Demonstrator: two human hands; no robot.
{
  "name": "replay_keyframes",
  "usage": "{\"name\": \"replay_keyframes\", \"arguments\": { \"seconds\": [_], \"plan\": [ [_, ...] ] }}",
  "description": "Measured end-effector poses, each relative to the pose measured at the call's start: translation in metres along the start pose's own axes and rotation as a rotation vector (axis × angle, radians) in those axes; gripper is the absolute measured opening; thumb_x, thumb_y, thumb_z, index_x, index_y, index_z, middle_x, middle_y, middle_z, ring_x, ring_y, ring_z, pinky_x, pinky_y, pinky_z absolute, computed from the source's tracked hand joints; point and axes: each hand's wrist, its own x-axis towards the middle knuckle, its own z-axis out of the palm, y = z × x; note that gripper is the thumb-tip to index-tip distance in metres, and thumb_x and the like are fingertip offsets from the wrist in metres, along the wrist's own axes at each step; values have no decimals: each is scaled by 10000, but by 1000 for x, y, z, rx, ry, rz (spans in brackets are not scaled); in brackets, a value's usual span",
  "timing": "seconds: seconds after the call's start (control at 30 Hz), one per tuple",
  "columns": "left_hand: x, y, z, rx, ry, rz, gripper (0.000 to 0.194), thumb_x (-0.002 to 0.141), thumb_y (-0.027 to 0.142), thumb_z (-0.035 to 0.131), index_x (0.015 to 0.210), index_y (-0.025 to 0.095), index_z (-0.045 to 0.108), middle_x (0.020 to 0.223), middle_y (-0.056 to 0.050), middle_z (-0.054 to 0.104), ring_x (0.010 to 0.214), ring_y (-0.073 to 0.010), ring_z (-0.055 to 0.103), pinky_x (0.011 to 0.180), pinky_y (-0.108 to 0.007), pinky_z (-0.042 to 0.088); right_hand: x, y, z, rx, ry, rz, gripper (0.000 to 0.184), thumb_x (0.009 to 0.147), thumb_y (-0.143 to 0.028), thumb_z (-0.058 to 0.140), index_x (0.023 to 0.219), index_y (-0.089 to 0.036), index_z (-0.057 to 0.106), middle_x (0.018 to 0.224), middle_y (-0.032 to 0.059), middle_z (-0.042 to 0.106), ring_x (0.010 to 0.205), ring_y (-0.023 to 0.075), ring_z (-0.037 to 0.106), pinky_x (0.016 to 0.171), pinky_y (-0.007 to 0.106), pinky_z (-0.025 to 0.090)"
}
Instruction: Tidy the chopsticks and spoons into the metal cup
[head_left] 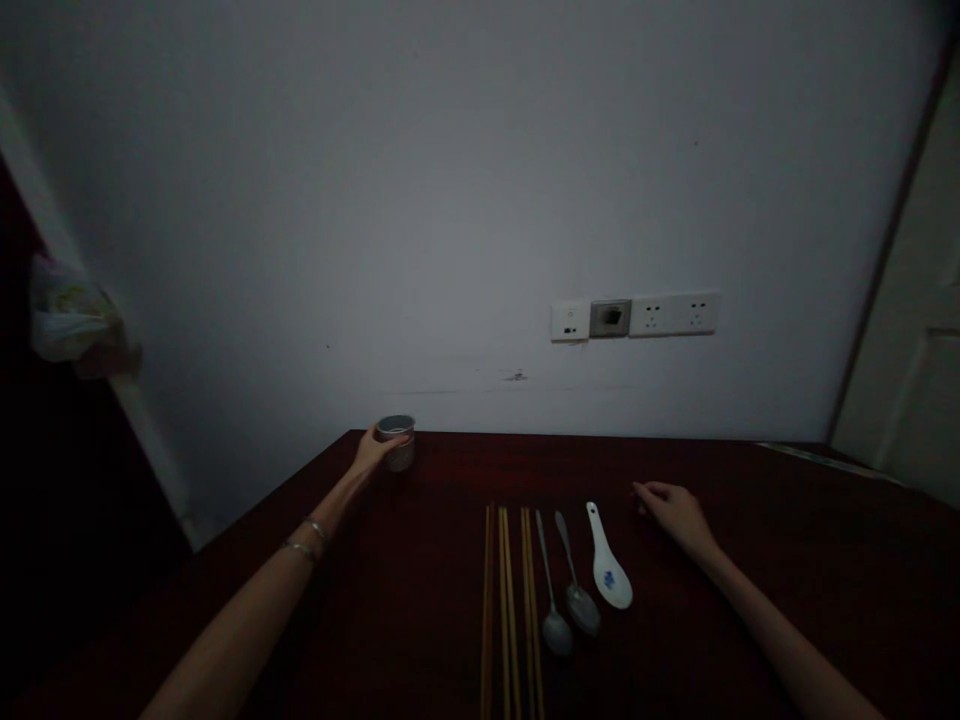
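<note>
At the far left of the table, my left hand (373,449) is wrapped around the side of a grey metal cup (400,456), which stands upright with its mouth up. My right hand (673,512) rests on the table to the right, fingers curled together, with nothing visible in them. Nearest to it lies a white soup spoon (611,574) with a blue mark in its bowl. Left of that are a metal spoon (582,608) and a second, thin-handled metal spoon (556,632). Three pairs of wooden chopsticks (510,610) lie side by side, their near ends cut off by the frame.
The dark red table (427,560) meets a pale wall (450,250) at its back edge. Sockets and switch plates (634,317) sit on the wall. A plastic bag (71,315) hangs at the left, and a light door (911,330) stands at the right.
</note>
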Motion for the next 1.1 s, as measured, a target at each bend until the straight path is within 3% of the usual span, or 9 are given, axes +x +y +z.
{"name": "replay_keyframes", "arguments": {
  "seconds": [0.27,0.33,0.43,0.63,0.87,1.1],
  "plan": [
    [-47,64,123,-352,-631,56,581,473,244,788,1011,124,603,1027,-127,633,954,-247,574,882,-374,378,-1,-2,1,29,8,-10,403,730,-493,404,617,-163,605,495,23,595,481,152,531,479,236,355],
    [-55,69,144,-397,-731,45,569,491,248,781,1018,124,606,1041,-132,629,963,-249,569,882,-372,370,-1,-3,2,33,16,-11,390,730,-481,408,612,-166,605,492,21,595,482,152,534,481,234,356],
    [-62,69,168,-442,-780,31,551,516,262,767,1022,118,603,1053,-134,624,974,-249,558,878,-363,366,-1,-4,2,29,35,-23,378,730,-461,409,587,-168,599,485,22,593,486,150,533,483,229,357],
    [-68,58,188,-459,-800,37,538,541,252,751,1035,117,587,1084,-123,611,995,-234,543,886,-335,361,1,-2,3,16,38,-14,373,734,-444,404,571,-166,592,494,24,592,488,148,531,485,226,355],
    [-68,52,189,-409,-844,51,534,537,232,747,1037,133,586,1068,-107,624,991,-232,550,893,-343,361,3,-2,4,-37,51,15,363,737,-422,409,544,-172,588,495,22,596,488,144,529,512,229,359],
    [-66,51,192,-413,-815,75,519,546,230,744,1033,137,590,1077,-102,620,989,-226,553,902,-339,360,0,-8,3,-42,48,17,353,735,-414,415,559,-172,602,495,21,602,502,150,537,521,231,363]
  ]
}}
